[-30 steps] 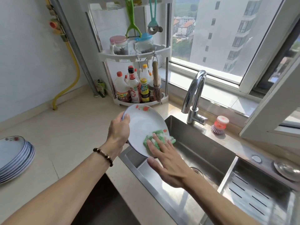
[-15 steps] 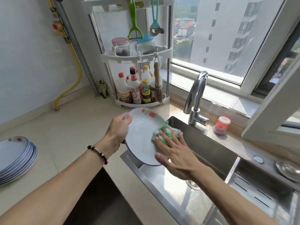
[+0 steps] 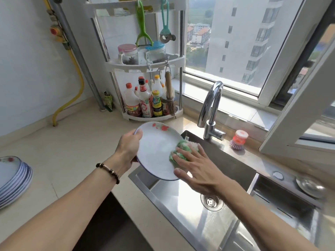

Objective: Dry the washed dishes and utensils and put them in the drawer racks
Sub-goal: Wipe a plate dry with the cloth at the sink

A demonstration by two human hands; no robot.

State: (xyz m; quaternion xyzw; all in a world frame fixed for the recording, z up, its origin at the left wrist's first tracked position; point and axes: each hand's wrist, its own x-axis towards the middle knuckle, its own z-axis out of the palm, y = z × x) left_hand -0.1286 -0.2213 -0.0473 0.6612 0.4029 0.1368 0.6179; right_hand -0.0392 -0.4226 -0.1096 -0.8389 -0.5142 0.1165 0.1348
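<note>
A white plate [image 3: 154,151] with a blue rim and a red flower print tilts over the left edge of the steel sink [image 3: 199,220]. My left hand [image 3: 129,146] grips its left rim, thumb on the face. My right hand [image 3: 194,164] lies flat with straight fingers on a green and white cloth [image 3: 182,147], pressing it against the plate's right side. A stack of several matching plates [image 3: 13,178] sits on the counter at far left.
A chrome faucet [image 3: 211,109] rises behind the sink, with a red and purple dish brush [image 3: 238,141] to its right. A white corner rack [image 3: 150,77] holds sauce bottles and jars. A steel ladle bowl [image 3: 310,185] rests at far right. An open window frame [image 3: 297,113] juts in.
My right hand slid the cloth from the plate's lower area up along its right side. The plate rose slightly and tilted more toward me in my left hand.
</note>
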